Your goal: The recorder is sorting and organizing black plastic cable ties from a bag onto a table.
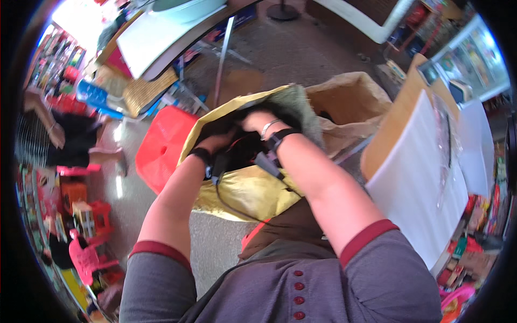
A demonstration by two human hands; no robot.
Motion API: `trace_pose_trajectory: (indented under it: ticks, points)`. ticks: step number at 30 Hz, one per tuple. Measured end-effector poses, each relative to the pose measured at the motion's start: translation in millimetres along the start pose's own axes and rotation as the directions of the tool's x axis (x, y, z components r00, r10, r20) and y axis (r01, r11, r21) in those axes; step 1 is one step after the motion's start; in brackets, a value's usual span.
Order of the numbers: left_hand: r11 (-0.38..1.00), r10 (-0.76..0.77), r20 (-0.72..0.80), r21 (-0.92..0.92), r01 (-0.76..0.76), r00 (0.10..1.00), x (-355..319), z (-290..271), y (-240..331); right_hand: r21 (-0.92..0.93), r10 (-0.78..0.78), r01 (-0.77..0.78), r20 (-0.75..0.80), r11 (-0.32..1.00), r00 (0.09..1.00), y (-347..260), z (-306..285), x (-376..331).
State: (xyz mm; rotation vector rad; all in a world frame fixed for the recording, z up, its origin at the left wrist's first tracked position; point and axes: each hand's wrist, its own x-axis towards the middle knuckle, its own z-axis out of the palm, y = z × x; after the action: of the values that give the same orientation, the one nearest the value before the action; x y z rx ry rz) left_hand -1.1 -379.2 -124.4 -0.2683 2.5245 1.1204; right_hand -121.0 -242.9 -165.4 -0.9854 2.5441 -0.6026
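A large yellow sack [253,195] stands open in front of me, its grey inner side showing at the right of the mouth. Both my arms reach down into it. My left hand [219,141] is just inside the left part of the opening, fingers lost in the shadow. Farther in, near the back wall of the sack, is my right hand [258,119], its fingers also hidden. Dark contents [239,153] fill the sack around both hands; their kind cannot be made out. Black bands circle both wrists, and a thin dark cable [237,211] hangs over the sack's near side.
A red stool [161,148] touches the sack's left side. Behind it on the right stands an open brown sack [350,102]. White sheets and cardboard [420,177] lean at my right. A white table [161,43] is ahead left; another person [64,134] is at far left.
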Motion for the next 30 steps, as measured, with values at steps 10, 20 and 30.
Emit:
trace_pose_trajectory:
  ticks: [10, 20, 30]
  points:
    - [0.925, -0.319, 0.025, -0.211, 0.316, 0.948, -21, -2, -71, 0.020, 0.239, -0.261, 0.346, 0.965, 0.907, -86, -8, -24]
    - [0.908, -0.318, -0.198, 0.219, 0.358, 0.927, -38, -27, -38, 0.218, 0.211, -0.203, -0.015, 0.955, 0.977, -121, -27, -73]
    - [0.894, 0.439, -0.417, 0.289, -0.342, 0.796, -84, -85, 225, 0.205, -0.119, 0.159, -0.198, 0.966, 0.973, -123, -137, -191]
